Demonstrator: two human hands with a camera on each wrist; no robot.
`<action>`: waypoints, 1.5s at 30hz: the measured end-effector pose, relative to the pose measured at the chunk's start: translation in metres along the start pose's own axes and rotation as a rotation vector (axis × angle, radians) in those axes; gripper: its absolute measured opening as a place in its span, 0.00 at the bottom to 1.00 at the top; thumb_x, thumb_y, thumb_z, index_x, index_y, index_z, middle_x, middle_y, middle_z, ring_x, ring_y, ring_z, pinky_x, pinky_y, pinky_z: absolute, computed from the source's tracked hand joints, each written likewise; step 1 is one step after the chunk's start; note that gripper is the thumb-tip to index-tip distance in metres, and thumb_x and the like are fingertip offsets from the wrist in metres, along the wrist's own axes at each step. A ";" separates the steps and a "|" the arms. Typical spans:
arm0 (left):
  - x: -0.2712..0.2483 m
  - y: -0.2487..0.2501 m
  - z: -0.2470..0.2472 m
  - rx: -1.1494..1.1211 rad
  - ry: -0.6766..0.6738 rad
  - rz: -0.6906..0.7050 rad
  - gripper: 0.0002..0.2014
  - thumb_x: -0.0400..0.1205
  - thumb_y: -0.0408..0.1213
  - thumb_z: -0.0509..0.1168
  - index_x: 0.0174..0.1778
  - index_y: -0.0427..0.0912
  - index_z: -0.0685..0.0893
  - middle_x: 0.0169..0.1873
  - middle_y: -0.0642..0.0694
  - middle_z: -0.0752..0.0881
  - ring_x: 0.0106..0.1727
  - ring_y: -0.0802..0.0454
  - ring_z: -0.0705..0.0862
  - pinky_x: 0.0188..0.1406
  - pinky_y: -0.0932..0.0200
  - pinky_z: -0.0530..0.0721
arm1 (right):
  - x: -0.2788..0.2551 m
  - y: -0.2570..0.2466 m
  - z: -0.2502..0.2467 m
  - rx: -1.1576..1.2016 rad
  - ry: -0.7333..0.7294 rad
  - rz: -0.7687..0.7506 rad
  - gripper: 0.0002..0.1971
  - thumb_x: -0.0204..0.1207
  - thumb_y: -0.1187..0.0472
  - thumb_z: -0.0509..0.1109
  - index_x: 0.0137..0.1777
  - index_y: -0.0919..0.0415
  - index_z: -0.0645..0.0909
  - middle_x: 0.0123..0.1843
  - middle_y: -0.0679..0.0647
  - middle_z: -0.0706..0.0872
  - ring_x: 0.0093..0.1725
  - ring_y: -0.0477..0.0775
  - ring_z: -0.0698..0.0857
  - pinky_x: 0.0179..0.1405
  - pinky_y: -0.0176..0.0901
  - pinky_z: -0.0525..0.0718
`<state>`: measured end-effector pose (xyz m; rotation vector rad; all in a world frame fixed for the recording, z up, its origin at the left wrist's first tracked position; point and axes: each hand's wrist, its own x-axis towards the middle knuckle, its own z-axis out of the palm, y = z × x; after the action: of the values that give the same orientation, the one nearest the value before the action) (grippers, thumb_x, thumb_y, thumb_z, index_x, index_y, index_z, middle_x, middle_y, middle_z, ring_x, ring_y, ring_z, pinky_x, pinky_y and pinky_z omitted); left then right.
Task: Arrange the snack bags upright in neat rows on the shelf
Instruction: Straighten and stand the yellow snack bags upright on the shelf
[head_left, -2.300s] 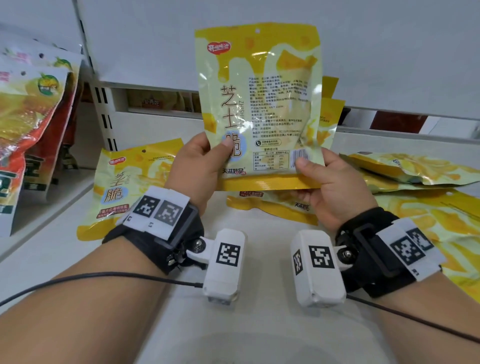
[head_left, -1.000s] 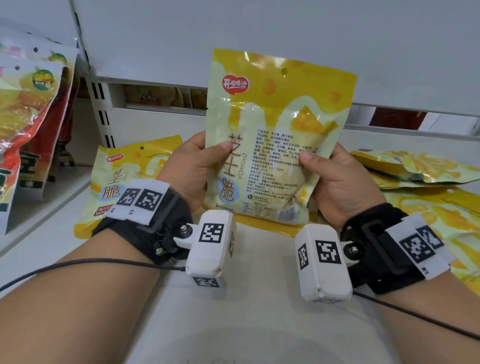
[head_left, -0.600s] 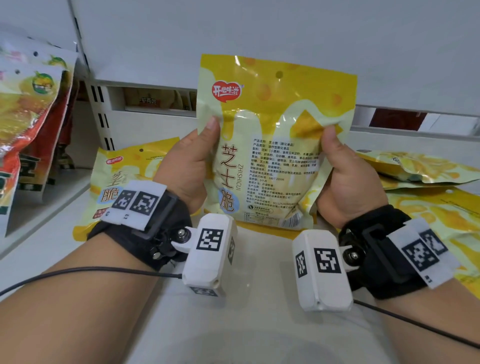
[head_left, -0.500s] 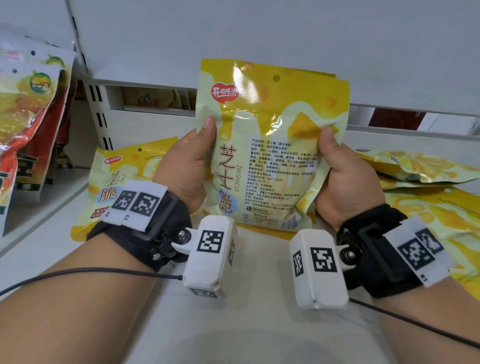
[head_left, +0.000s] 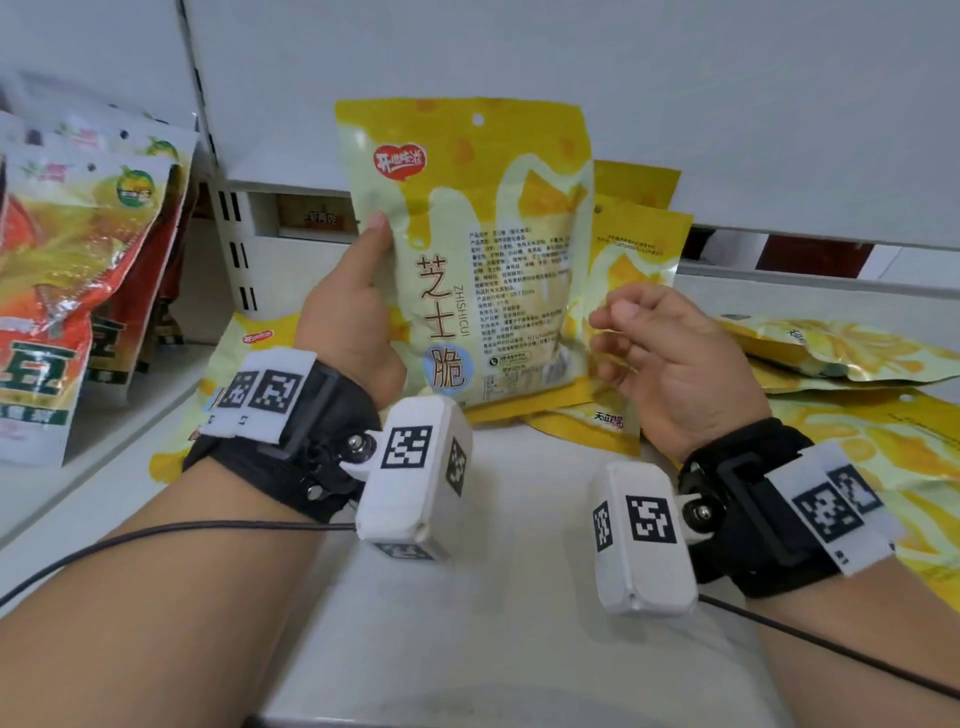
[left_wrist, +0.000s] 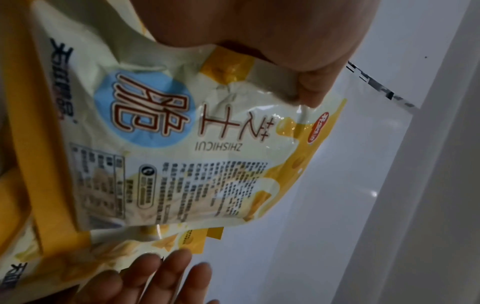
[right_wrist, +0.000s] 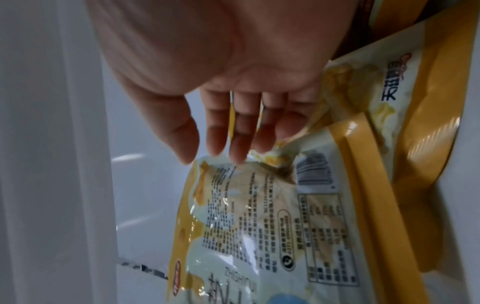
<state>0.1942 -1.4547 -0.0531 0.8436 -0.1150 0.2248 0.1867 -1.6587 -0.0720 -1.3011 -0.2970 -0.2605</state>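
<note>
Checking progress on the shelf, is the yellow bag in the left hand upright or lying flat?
Upright: the yellow bag has its hang hole on top, held by the left hand.

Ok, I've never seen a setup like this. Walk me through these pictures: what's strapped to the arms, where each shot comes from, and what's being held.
No robot here: a person works bare-handed, with a small white camera box strapped to each wrist. The wide picture comes from a camera on the head, looking down; the other two look along each hand from the wrists. The left hand grips a yellow snack bag upright by its left edge. The right hand is beside it, fingers relaxed, holding nothing. More yellow bags lie flat on the white shelf, and two stand behind the held one. Orange and red bags stand at the far left.
</note>
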 end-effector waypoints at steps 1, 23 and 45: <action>-0.003 0.001 0.001 0.012 -0.012 -0.011 0.19 0.83 0.47 0.63 0.64 0.40 0.84 0.58 0.38 0.88 0.59 0.37 0.87 0.61 0.34 0.82 | -0.001 0.000 0.001 -0.040 -0.067 0.003 0.04 0.73 0.65 0.68 0.42 0.54 0.82 0.38 0.49 0.87 0.35 0.46 0.80 0.31 0.36 0.76; -0.035 -0.014 -0.009 0.670 0.096 0.058 0.09 0.81 0.40 0.67 0.55 0.47 0.80 0.38 0.54 0.86 0.34 0.60 0.83 0.34 0.64 0.74 | -0.007 -0.002 0.012 0.131 -0.184 0.111 0.12 0.77 0.73 0.65 0.47 0.55 0.84 0.42 0.53 0.92 0.45 0.55 0.90 0.49 0.52 0.87; -0.035 0.019 -0.029 1.139 0.483 0.232 0.29 0.78 0.41 0.66 0.77 0.47 0.71 0.77 0.45 0.68 0.74 0.45 0.71 0.73 0.42 0.70 | 0.032 0.021 -0.024 -0.175 0.315 0.225 0.23 0.75 0.66 0.66 0.70 0.62 0.70 0.44 0.57 0.85 0.30 0.47 0.84 0.18 0.36 0.74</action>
<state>0.1560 -1.4259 -0.0654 1.8779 0.4157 0.7404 0.2252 -1.6775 -0.0853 -1.4288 0.1422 -0.2999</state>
